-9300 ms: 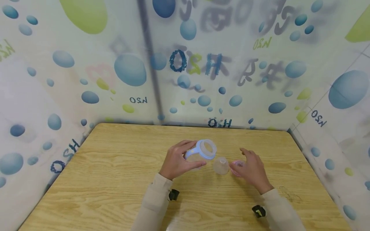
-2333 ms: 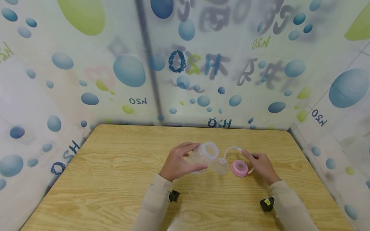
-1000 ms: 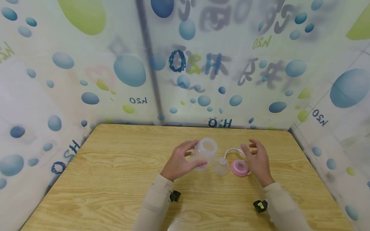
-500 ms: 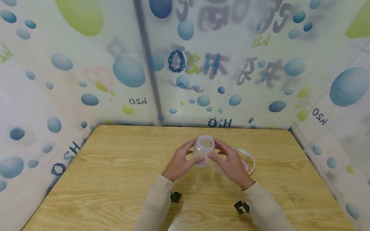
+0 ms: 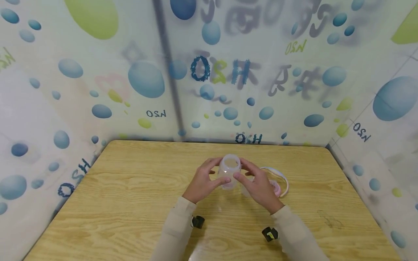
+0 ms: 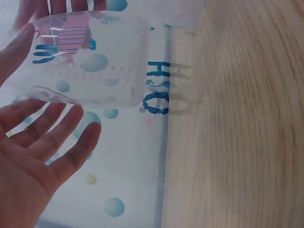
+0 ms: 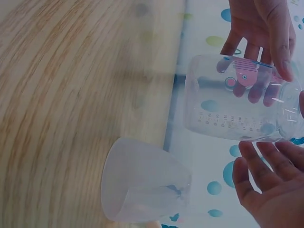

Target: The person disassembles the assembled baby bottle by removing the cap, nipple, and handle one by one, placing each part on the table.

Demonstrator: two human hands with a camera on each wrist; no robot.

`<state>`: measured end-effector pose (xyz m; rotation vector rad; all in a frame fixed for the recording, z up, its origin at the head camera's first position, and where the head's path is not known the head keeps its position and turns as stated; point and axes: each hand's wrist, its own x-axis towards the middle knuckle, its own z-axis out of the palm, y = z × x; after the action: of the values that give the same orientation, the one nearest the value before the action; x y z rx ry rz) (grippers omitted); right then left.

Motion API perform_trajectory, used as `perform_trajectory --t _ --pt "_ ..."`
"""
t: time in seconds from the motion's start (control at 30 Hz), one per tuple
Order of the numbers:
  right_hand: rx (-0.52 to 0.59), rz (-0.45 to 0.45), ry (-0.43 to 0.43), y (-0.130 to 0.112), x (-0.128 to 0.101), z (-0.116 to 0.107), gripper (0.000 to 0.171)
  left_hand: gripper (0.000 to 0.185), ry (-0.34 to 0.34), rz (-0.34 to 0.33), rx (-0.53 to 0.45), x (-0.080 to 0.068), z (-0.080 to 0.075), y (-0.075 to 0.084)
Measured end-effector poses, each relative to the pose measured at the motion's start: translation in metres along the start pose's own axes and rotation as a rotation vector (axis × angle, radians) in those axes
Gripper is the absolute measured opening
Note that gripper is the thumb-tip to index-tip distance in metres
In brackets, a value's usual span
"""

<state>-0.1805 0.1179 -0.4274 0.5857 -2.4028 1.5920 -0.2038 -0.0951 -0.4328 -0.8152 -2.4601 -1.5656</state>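
A clear baby bottle (image 5: pixel 229 173) stands upright between both hands, its mouth uncovered. The left hand (image 5: pixel 203 183) holds it from the left, thumb across the front. From the other side the right hand (image 5: pixel 259 185) grips it too, thumb near the left one. A pink striped fish print and measuring marks show on the bottle (image 7: pixel 228 107) in the right wrist view. Partly hidden behind the right hand is a translucent dome cap (image 7: pixel 145 183). Just beyond that hand lies a pink bottle collar (image 5: pixel 277 188), partly covered, with a white-and-blue looped strap (image 5: pixel 286 181) around it.
A wood-grain table (image 5: pixel 137 188) carries everything. A white wall covering (image 5: pixel 212 119) with blue and green dots rises behind its far edge and along both sides. Small black wrist cameras (image 5: pixel 197 222) hang under the sleeves.
Earlier the bottle wore a blue ring, which then came off. The right hand let go of the strapped piece beside the pink collar, moved left and took hold of the bottle. The left hand kept its grip.
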Motion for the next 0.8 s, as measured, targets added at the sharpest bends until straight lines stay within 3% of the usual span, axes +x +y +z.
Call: perform_trajectory --t 0.27,0.8 --pt "-0.027 -0.011 -0.017 0.007 0.0 0.006 0.048 0.064 -0.024 -0.043 0.069 -0.001 -0.001 -0.004" --pt "-0.063 0.0 -0.055 0.014 0.001 0.009 0.049 0.065 -0.074 -0.081 0.077 0.0 -0.001 -0.012"
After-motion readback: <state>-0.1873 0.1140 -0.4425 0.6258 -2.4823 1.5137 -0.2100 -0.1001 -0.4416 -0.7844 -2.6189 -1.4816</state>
